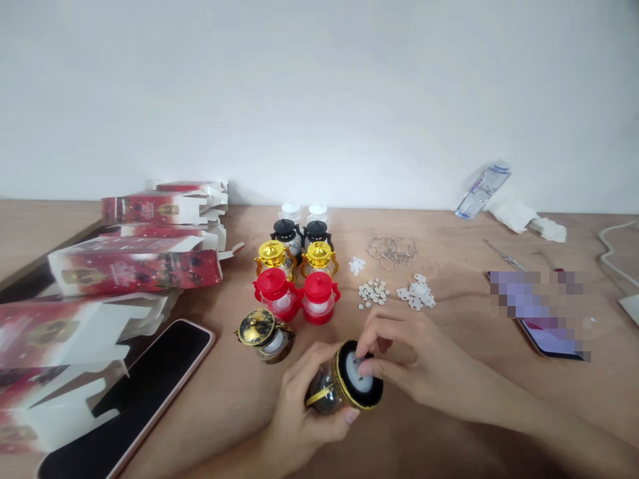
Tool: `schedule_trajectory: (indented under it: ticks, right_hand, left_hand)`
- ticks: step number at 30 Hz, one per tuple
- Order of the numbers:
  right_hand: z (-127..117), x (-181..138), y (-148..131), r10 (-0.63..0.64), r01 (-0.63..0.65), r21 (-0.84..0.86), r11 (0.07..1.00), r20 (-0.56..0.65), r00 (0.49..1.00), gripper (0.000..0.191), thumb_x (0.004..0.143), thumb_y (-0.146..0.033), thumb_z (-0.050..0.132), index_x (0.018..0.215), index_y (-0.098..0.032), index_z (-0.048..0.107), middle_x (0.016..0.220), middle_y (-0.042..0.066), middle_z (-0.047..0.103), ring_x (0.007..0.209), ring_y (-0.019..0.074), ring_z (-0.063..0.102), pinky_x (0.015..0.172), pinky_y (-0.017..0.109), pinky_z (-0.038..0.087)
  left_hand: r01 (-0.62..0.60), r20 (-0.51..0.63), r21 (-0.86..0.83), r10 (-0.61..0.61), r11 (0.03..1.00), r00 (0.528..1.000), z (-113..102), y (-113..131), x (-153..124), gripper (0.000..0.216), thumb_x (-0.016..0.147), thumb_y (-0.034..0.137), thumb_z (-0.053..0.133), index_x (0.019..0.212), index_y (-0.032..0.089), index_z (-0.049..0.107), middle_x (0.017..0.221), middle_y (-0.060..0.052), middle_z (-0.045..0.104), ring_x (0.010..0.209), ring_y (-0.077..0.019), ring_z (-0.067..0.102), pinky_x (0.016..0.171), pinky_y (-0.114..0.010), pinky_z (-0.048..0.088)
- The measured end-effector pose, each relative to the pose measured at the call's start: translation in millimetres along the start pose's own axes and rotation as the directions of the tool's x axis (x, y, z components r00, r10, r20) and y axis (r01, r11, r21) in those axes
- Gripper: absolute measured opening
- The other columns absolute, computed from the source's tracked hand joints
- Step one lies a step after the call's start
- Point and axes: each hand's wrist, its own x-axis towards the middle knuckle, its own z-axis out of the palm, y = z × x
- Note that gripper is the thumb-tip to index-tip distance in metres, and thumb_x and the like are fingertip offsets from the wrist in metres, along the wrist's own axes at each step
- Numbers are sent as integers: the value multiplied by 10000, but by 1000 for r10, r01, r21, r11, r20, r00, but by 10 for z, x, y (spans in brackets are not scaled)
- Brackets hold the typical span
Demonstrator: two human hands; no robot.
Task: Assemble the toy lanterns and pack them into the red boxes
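My left hand (294, 409) is wrapped round a small black-and-gold lantern (324, 391), tipped so its underside faces up and to the right. Set into the black base is a round white disc (352, 378). The fingertips of my right hand (412, 356) are pinched together at this disc; whatever lies between them is too small to name. Just beyond my left hand, another black-and-gold lantern (257, 329) leans on the table. Behind it stand pairs of red lanterns (318, 289), gold lanterns (272, 253), black lanterns (285, 229) and white lanterns (317, 211).
Opened red-and-white boxes (140, 266) are piled at left, beside a dark phone (150, 392). Past my right hand lie small round pieces (373, 291), white tabs (418, 293) and bent wires (392, 251). Further right are a screwdriver (504, 254), another phone (549, 342), a bottle (483, 189) and tissues (514, 216).
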Motion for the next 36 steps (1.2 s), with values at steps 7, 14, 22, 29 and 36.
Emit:
schedule_trajectory:
  ticks: [7, 14, 22, 29, 36]
  right_hand:
    - [-76, 12, -16, 18, -25, 55, 998, 109, 994, 77, 773, -152, 663, 753, -183, 596, 761, -36, 579, 706, 85, 523, 652, 202, 399]
    - [-121, 20, -27, 34, -50, 85, 995, 185, 982, 79, 798, -121, 599, 749, -179, 575, 723, -44, 587, 673, 76, 520, 616, 185, 392]
    - [-120, -21, -24, -47, 43, 24, 999, 211, 976, 124, 849, -92, 510, 769, -182, 545, 782, -27, 584, 731, 90, 529, 664, 198, 384]
    - [-116, -105, 1, -74, 72, 18, 997, 223, 972, 109, 894, -124, 469, 815, -191, 505, 860, -22, 555, 765, 84, 516, 681, 192, 389]
    - [-185, -152, -5, -94, 104, -38, 994, 216, 972, 135, 898, -87, 410, 862, -204, 467, 886, -13, 552, 768, 88, 521, 683, 195, 404]
  left_hand:
    - [-31, 68, -13, 32, 999, 997, 22, -19, -33, 475, 742, 441, 662, 1145, 233, 521, 918, -31, 601, 770, -157, 586, 670, -242, 469]
    - [16, 147, 3, -17, 1000, 989, 2, -19, -47, 485, 752, 457, 658, 1168, 254, 515, 927, -19, 590, 786, -151, 571, 678, -235, 455]
    - [40, 188, -9, -37, 999, 982, -7, -11, -56, 470, 763, 471, 642, 1165, 266, 510, 933, -10, 589, 787, -140, 568, 670, -217, 444]
    - [-66, 185, 19, 61, 998, 981, 16, 9, -33, 528, 769, 528, 611, 1200, 246, 493, 935, -38, 599, 782, -153, 584, 670, -229, 459]
    - [-89, 134, 23, 86, 996, 987, 20, -33, -46, 542, 773, 530, 608, 1208, 231, 488, 985, -64, 617, 845, -178, 610, 720, -247, 488]
